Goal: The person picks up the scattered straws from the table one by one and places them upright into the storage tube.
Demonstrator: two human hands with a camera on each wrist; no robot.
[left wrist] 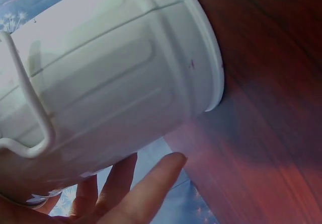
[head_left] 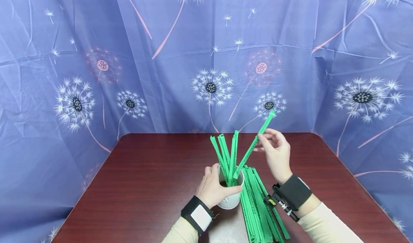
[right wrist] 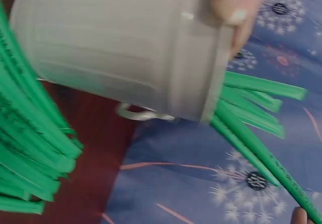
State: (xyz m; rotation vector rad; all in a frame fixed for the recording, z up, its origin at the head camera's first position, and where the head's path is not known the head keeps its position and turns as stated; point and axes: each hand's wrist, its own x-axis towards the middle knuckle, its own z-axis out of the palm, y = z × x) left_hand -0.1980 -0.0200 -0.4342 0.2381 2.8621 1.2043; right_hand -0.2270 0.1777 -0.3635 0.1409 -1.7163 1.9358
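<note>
Dark print-like marks on green strips [right wrist: 30, 128], too small and blurred to read.

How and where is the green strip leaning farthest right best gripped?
Pinch the green strip by its upper half, probably best from the right, as the right hand does: the strip is narrow, leans that way, and its lower end is at the mouth of the white bucket.

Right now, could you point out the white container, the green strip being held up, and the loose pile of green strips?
White container [left wrist: 115, 73]: left wrist view, on its outer wall.
Held green strip [head_left: 248, 154]: head view, near mid-length.
Loose green strips [head_left: 255, 209]: head view, middle of the pile.
</note>
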